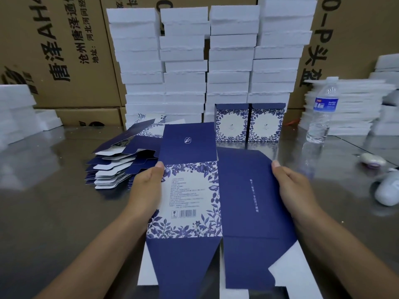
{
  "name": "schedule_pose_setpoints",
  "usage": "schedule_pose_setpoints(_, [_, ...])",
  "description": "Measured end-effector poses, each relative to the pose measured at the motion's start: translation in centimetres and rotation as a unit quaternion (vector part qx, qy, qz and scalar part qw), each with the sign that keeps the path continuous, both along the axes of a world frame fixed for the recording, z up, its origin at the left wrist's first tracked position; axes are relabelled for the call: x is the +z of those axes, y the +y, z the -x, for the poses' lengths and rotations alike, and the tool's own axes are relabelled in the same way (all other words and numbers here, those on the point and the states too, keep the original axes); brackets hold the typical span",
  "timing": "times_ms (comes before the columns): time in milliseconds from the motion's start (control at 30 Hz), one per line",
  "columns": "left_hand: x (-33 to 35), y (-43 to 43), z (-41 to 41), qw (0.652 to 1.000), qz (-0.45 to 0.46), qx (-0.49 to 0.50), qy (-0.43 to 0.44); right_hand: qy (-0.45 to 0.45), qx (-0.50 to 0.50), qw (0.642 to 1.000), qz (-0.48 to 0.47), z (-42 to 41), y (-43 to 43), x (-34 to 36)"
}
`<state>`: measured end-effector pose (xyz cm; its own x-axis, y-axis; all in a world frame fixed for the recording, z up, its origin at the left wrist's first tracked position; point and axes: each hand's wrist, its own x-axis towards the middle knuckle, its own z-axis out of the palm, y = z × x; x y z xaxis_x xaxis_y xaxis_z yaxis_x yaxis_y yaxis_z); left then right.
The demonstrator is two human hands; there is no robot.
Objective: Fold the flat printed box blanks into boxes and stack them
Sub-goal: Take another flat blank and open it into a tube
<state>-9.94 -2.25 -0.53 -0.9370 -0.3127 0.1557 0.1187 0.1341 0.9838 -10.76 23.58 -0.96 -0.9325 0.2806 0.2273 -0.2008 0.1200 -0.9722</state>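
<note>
Blue and white card fills the near view: one box blank [194, 201] is spread flat over the steel table [54, 212], not yet folded. The left hand [146, 186] grips its left edge at the flowered panel, thumb on top and fingers hidden below, and the right hand [291, 184] pinches the dark blue side panel at the right edge in the same way. Just behind the left hand a pile of flat blanks [116, 167] waits, so I judge most of the work is left. Farther back only two folded boxes [232, 124] stand side by side before tall white foam stacks [185, 61], not yet stacked on each other
</note>
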Motion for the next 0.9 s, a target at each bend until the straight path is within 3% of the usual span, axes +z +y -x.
schedule_pose_setpoints(133, [0.1, -0.3, 0.0, 0.999, -0.043, 0.025, -0.017, 0.006, 0.001, 0.995, -0.095, -0.1, 0.1, 0.1])
schedule_pose_setpoints(300, [0.3, 0.3, 0.1, 0.998, -0.067, 0.017, -0.007, 0.024, -0.035, 0.988, -0.148, -0.1, 0.4, 0.6])
schedule_pose_setpoints(533, [-0.4, 0.1, -0.4, 0.996, 0.076, -0.051, 0.015, 0.034, -0.071, 0.989, -0.124, 0.0, 1.1, 0.4])
schedule_pose_setpoints(733, [0.1, -0.4, -0.4, 0.998, 0.05, -0.034, 0.026, 0.01, -0.01, 0.999, -0.033, 0.1, 0.4, 0.0])
schedule_pose_setpoints(900, [0.2, -0.3, -0.4, 0.998, 0.06, -0.014, 0.03, -0.005, 0.013, 0.998, -0.055, 0.0, 0.5, -0.2])
